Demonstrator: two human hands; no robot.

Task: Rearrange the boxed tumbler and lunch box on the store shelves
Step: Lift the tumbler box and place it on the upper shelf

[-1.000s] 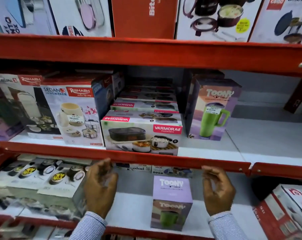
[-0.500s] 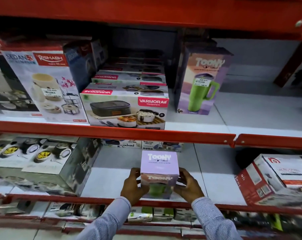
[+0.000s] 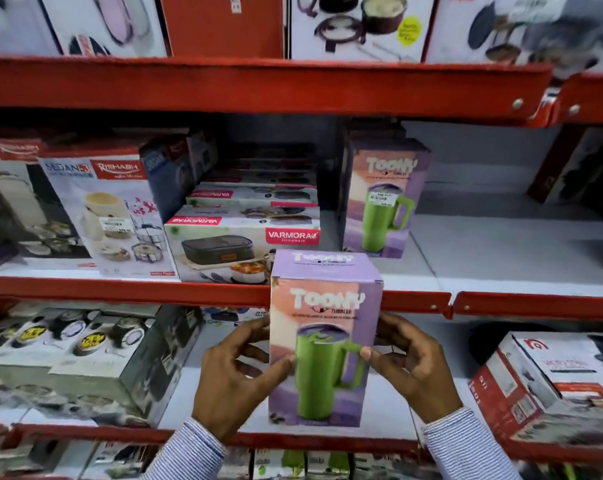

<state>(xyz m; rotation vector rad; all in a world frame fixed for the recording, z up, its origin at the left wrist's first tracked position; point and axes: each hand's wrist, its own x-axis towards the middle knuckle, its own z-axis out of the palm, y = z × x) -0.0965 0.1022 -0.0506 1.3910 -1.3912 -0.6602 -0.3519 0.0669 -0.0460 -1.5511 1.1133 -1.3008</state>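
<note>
**Both hands clasp the purple tumbler box in front of the red shelves**

The purple cardboard tumbler box printed with a green handled mug (image 3: 324, 341) stands upright in the air, held from both sides in front of the red metal shelf edge (image 3: 120, 292). The left hand (image 3: 237, 379) comes up from a striped sleeve, palm turned inward, thumb pressed on the box's front face and fingers wrapped round its left side; its grip is closed on the box. The right hand (image 3: 411, 365) mirrors it, thumb tip on the front near the printed mug handle, fingers curled behind the right side, grip likewise closed on the box. On the middle shelf, behind and above, a second matching purple tumbler box (image 3: 383, 199) stands upright. Just left of it lies the flat white lunch box carton with a red brand label (image 3: 237, 244), at the front of a row of similar cartons.
</note>
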